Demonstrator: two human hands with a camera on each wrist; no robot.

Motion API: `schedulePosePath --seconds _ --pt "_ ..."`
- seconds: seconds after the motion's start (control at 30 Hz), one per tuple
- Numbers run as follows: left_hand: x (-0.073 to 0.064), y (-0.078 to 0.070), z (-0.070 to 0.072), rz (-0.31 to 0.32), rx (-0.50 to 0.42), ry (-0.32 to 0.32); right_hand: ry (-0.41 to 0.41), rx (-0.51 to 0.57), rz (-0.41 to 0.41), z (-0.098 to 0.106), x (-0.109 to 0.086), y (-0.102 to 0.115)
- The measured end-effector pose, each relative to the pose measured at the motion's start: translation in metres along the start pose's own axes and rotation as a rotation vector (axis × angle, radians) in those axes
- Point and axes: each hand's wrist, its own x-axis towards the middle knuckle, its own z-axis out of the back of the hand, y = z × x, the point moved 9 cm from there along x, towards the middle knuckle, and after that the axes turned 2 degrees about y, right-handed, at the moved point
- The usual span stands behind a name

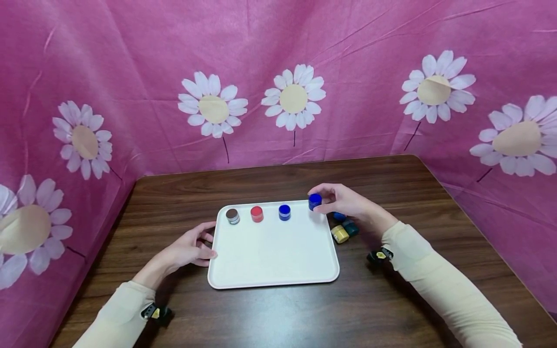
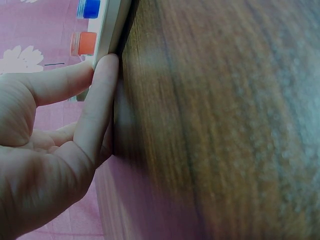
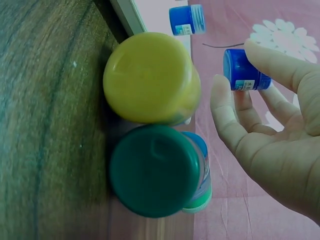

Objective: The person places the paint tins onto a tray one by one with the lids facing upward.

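Observation:
A white tray [image 1: 274,256] lies on the table with a row of small paint jars along its far side: a brown jar [image 1: 232,216], a red jar [image 1: 257,214] and a blue jar [image 1: 285,212]. My right hand [image 1: 345,200] holds another blue paint jar [image 1: 315,202] over the tray's far right corner. Thumb and fingers grip that jar by its sides in the right wrist view, where its label [image 3: 244,85] shows. At the tray's left edge, my left hand [image 1: 191,247] pinches the rim [image 2: 107,37] between thumb and finger.
Right of the tray, under my right forearm, stand a yellow jar [image 1: 340,234], a dark green jar [image 1: 350,227] and a partly hidden blue jar [image 1: 339,216]. A pink flowered cloth [image 1: 348,135] hangs behind the wooden table [image 1: 278,314].

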Motion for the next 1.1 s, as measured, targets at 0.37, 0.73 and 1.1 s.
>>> schedulePosePath --seconds 0.37,0.73,1.1 --pt "0.000 0.000 -0.001 0.001 -0.008 0.006 0.034 -0.055 0.064 -0.011 0.008 0.008" --pt "0.000 0.000 -0.001 0.005 -0.006 0.007 0.049 -0.083 0.042 -0.016 0.012 0.001" --pt "0.000 -0.002 -0.001 0.007 -0.002 0.008 0.057 -0.090 0.039 -0.018 0.016 -0.003"
